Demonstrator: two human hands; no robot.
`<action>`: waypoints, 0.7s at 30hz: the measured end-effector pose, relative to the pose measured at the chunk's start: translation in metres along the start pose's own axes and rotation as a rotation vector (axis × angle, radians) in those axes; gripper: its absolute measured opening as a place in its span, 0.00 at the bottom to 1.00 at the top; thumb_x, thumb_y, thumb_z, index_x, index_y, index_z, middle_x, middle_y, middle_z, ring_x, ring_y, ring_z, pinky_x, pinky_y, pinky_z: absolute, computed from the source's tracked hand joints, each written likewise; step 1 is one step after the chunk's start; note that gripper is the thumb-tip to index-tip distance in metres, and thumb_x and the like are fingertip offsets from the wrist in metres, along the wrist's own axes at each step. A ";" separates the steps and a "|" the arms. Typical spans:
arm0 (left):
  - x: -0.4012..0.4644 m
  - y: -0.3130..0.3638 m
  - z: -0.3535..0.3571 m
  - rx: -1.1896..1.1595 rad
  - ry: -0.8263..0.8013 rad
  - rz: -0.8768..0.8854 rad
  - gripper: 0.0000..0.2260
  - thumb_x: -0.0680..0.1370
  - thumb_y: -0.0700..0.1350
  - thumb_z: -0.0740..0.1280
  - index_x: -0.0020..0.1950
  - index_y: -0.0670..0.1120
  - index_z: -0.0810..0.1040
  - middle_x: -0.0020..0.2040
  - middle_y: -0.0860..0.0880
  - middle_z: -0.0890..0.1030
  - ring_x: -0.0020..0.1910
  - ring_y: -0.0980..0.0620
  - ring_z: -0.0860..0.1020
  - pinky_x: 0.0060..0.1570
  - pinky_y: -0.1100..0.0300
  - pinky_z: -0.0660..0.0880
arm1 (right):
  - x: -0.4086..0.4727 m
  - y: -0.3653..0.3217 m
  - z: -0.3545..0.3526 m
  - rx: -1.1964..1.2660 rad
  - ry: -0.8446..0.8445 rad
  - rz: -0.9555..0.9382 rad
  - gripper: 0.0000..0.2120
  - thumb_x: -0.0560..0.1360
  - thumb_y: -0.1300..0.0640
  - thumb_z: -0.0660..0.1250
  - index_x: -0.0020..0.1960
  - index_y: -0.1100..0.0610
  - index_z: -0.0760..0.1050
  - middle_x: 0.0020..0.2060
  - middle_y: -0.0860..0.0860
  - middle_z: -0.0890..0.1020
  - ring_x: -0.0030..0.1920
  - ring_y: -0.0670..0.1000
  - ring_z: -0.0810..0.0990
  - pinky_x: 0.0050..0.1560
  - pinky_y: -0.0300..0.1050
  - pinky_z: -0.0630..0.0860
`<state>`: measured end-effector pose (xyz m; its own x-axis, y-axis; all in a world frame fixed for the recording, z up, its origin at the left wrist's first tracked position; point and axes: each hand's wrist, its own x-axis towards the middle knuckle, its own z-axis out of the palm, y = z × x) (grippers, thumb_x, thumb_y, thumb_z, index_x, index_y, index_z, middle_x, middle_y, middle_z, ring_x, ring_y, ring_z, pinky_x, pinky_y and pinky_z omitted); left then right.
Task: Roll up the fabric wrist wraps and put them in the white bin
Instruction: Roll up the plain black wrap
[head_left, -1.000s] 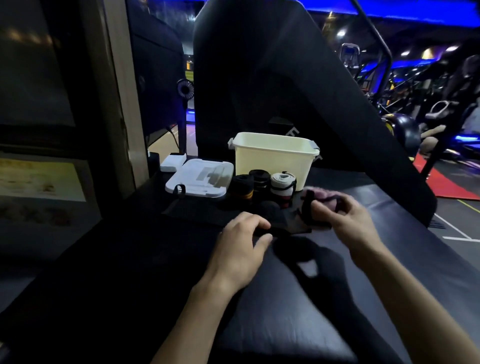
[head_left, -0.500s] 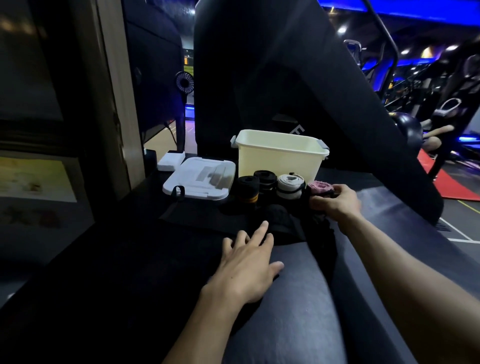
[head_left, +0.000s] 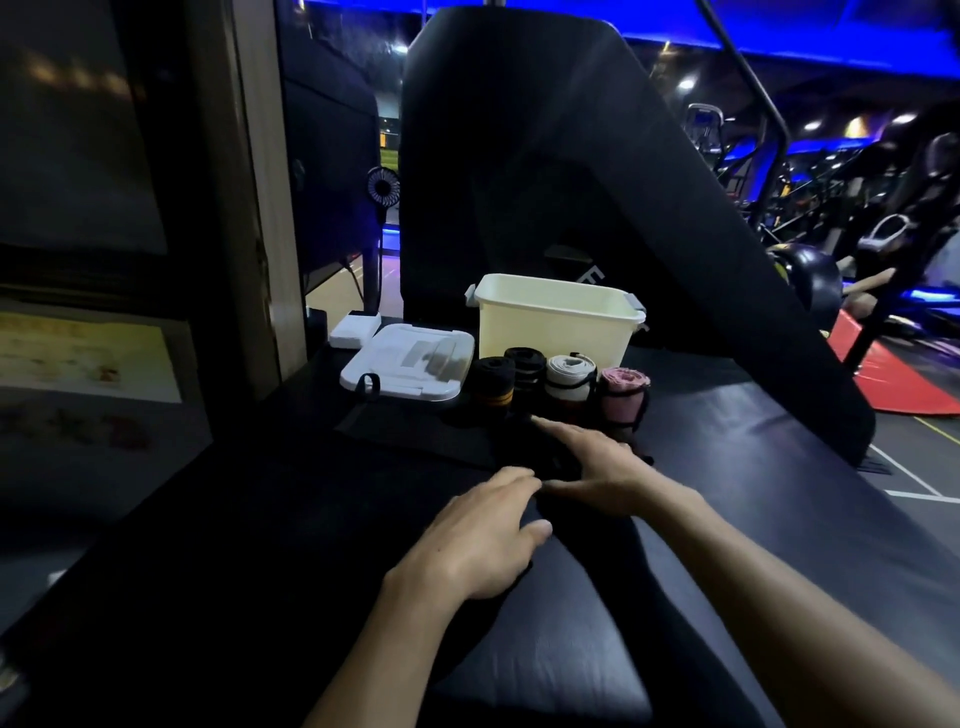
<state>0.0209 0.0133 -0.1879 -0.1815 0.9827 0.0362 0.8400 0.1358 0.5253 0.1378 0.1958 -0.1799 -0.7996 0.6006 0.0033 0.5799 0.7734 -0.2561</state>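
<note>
lid (head_left: 408, 361) lain left of bin (head_left: 556, 319) | four rolled wraps (head_left: 569, 384) stood against bin front | left hand (head_left: 480, 540) laid flat, fingers relaxed, before bin | right hand (head_left: 605, 467) spread flat on dark wrap (head_left: 558, 460)

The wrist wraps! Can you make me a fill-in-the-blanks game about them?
1. The number of rolled wraps standing in front of the white bin is ____.
2. The roll at the right end is coloured ____.
3. The bin's lid lies to the ____ of the bin.

Missing words: four; pink; left
</note>
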 end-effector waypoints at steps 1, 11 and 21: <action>-0.004 -0.001 0.001 -0.010 0.008 0.001 0.22 0.84 0.55 0.61 0.78 0.55 0.65 0.79 0.65 0.60 0.75 0.53 0.68 0.73 0.47 0.67 | 0.000 -0.003 0.004 -0.018 0.016 0.020 0.37 0.75 0.41 0.69 0.80 0.41 0.57 0.75 0.46 0.70 0.76 0.51 0.65 0.71 0.60 0.64; -0.038 0.009 -0.001 -0.078 0.212 -0.039 0.30 0.84 0.49 0.62 0.83 0.58 0.51 0.78 0.55 0.64 0.74 0.47 0.70 0.71 0.47 0.69 | -0.055 -0.037 -0.018 0.071 0.203 -0.118 0.11 0.81 0.53 0.65 0.63 0.48 0.77 0.54 0.50 0.84 0.54 0.54 0.82 0.55 0.51 0.78; -0.040 0.043 0.019 -0.311 0.253 0.210 0.27 0.85 0.48 0.62 0.81 0.63 0.58 0.79 0.62 0.62 0.77 0.62 0.60 0.76 0.62 0.58 | -0.164 -0.007 -0.065 1.054 -0.140 0.137 0.08 0.81 0.62 0.65 0.53 0.58 0.83 0.46 0.57 0.84 0.45 0.52 0.82 0.46 0.42 0.78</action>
<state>0.0739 -0.0175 -0.1826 -0.1756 0.9179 0.3559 0.6857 -0.1454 0.7132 0.2749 0.1053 -0.1163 -0.7876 0.5886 -0.1825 0.2923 0.0962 -0.9515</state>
